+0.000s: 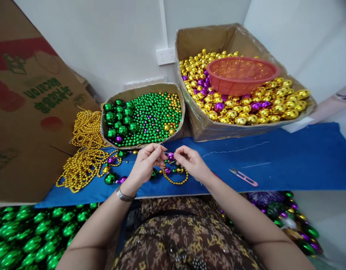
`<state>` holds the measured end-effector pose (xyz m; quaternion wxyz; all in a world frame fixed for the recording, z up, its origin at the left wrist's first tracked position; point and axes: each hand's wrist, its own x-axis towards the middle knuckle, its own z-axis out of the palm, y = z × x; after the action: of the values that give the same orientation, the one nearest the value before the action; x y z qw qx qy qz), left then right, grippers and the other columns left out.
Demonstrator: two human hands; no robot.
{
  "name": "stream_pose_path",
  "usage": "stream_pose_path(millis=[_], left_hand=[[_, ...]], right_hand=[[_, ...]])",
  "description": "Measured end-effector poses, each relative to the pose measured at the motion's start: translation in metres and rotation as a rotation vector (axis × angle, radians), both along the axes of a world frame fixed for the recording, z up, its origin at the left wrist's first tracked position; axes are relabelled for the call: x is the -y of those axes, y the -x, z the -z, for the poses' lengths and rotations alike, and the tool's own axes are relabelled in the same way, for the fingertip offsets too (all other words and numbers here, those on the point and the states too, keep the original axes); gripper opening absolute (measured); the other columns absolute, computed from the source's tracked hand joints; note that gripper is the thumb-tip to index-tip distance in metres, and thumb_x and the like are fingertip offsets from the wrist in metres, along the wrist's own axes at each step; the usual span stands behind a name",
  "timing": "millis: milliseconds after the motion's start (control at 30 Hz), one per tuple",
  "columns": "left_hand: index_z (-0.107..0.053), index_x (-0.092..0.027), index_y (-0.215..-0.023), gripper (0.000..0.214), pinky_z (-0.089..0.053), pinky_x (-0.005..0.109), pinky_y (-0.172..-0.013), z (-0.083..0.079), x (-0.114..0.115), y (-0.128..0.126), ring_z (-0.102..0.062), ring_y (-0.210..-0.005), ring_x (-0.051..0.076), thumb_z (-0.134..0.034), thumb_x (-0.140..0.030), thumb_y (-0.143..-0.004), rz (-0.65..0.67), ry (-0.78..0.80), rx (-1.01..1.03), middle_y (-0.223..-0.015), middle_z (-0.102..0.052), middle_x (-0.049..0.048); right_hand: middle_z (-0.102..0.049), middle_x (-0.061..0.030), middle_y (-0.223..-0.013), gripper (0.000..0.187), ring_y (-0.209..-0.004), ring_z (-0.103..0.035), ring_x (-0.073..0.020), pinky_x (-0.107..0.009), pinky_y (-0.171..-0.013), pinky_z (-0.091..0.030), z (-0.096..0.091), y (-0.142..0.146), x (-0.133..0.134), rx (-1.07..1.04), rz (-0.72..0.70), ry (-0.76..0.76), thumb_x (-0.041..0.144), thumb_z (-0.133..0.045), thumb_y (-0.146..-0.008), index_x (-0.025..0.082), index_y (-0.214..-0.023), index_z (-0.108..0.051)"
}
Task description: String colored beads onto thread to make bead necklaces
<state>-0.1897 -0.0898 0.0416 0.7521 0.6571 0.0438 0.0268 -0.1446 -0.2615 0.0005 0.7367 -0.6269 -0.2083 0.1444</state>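
Left hand [144,163]: grip pinched shut beside the purple bead [170,156] — contents too small to tell.
Right hand [191,162]: grip closed on the purple bead.
Purple bead: just in front of the green-bead box [141,89], over the table [288,157].
Scissors [243,176]: right of that box — well apart.

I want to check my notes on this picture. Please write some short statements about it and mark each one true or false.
1. The left grip and the right grip meet at a purple bead. True.
2. The red basket lies in the box of green beads. False: the red basket lies on the gold beads.
3. The pink snips lie on the blue cloth, to the right of both grips. True.
4. The left wrist is bare. False: it wears a metal band.
5. Gold bead strands are piled to the left of the grips. True.
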Motion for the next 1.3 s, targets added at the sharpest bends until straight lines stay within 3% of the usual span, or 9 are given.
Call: stream_pose_path(millis=[133, 200, 333, 467, 633, 833, 1067, 1200, 1300], left_hand=[[-0.068, -0.016, -0.077, 0.02, -0.05, 0.02, -0.064, 0.008, -0.017, 0.002, -0.063, -0.067, 0.013, -0.068, -0.035, -0.083, -0.181, -0.289, 0.114, -0.072, -0.068, 0.0042], [-0.066, -0.016, -0.072, 0.019, -0.047, 0.019, -0.061, 0.014, -0.026, 0.003, -0.062, -0.066, 0.012, -0.068, -0.031, -0.083, -0.215, -0.289, 0.09, -0.07, -0.068, 0.0038], [-0.057, -0.016, -0.069, 0.025, -0.043, 0.02, -0.049, 0.028, -0.029, 0.004, -0.061, -0.065, 0.014, -0.069, -0.034, -0.08, -0.133, 0.149, -0.087, -0.087, -0.072, 0.0088], [-0.049, -0.017, -0.07, 0.025, -0.046, 0.02, -0.053, 0.031, -0.017, 0.004, -0.065, -0.093, 0.019, -0.067, -0.031, -0.082, -0.089, 0.529, -0.103, -0.106, -0.069, 0.01], [-0.048, -0.018, -0.071, 0.026, -0.038, 0.017, -0.046, 0.02, -0.01, 0.0, -0.053, -0.06, 0.012, -0.071, -0.03, -0.08, 0.015, 0.591, -0.027, -0.059, -0.046, -0.0034], [-0.048, -0.018, -0.067, 0.034, -0.028, 0.017, -0.041, 0.032, -0.014, 0.004, -0.039, -0.05, 0.009, -0.074, -0.037, -0.077, 0.043, 0.391, -0.023, -0.053, -0.033, -0.0053], [-0.046, -0.018, -0.07, 0.036, -0.029, 0.016, -0.042, 0.062, -0.012, 0.014, -0.043, -0.05, 0.009, -0.075, -0.039, -0.077, -0.006, 0.437, -0.112, -0.052, -0.035, -0.0063], [-0.052, -0.017, -0.074, 0.031, -0.05, 0.023, -0.056, 0.044, -0.007, 0.01, -0.062, -0.077, 0.016, -0.065, -0.043, -0.085, -0.002, 0.229, 0.054, -0.082, -0.064, 0.0052], [-0.059, -0.016, -0.078, 0.024, -0.055, 0.037, -0.087, 0.019, -0.002, 0.003, -0.054, -0.119, 0.025, -0.055, -0.036, -0.092, 0.027, -0.243, 0.366, -0.136, -0.053, 0.0108]], right_hand=[[-0.069, -0.0008, -0.099, 0.021, -0.091, -0.064, -0.0135, -0.025, -0.074, -0.052, 0.0, 0.002, 0.002, -0.285, -0.022, -0.347, 0.04, -0.068, -0.081, 0.023, -0.08, -0.057], [-0.068, -0.0002, -0.113, 0.022, -0.103, -0.063, -0.0151, -0.028, -0.08, -0.054, 0.002, 0.0, 0.005, -0.399, -0.033, -0.482, 0.04, -0.069, -0.079, 0.024, -0.081, -0.055], [-0.067, 0.0026, -0.114, 0.022, -0.11, -0.061, -0.0165, -0.03, -0.075, -0.057, 0.012, -0.003, 0.01, -0.515, -0.021, -0.619, 0.042, -0.067, -0.08, 0.027, -0.084, -0.051], [-0.054, 0.008, -0.065, 0.024, -0.077, -0.063, -0.012, -0.023, -0.063, -0.055, 0.018, -0.005, 0.011, -0.546, 0.001, -0.646, 0.044, -0.065, -0.081, 0.028, -0.083, -0.047], [-0.026, 0.0096, -0.055, 0.029, -0.047, -0.035, -0.0082, -0.017, -0.043, -0.036, 0.012, -0.007, 0.015, -0.538, 0.024, -0.608, 0.038, -0.07, -0.077, 0.025, -0.077, -0.044], [-0.029, 0.0108, -0.055, 0.035, -0.046, -0.031, -0.0058, -0.016, -0.042, -0.024, 0.012, -0.006, 0.02, -0.497, -0.002, -0.418, 0.035, -0.075, -0.074, 0.023, -0.076, -0.043], [-0.029, 0.0118, -0.053, 0.039, -0.046, -0.03, -0.0056, -0.016, -0.043, -0.023, 0.026, -0.005, 0.023, -0.434, -0.014, -0.213, 0.046, -0.072, -0.076, 0.023, -0.076, -0.04], [-0.033, 0.0102, -0.057, 0.029, -0.048, -0.03, -0.0067, -0.019, -0.044, -0.024, 0.004, -0.006, 0.032, -0.181, -0.023, -0.069, 0.047, -0.064, -0.084, 0.023, -0.086, -0.047], [-0.033, 0.0097, -0.058, 0.029, -0.049, -0.03, -0.0075, -0.021, -0.047, -0.024, -0.017, -0.009, 0.034, 0.081, -0.094, 0.179, 0.042, -0.061, -0.087, 0.023, -0.109, -0.055]])
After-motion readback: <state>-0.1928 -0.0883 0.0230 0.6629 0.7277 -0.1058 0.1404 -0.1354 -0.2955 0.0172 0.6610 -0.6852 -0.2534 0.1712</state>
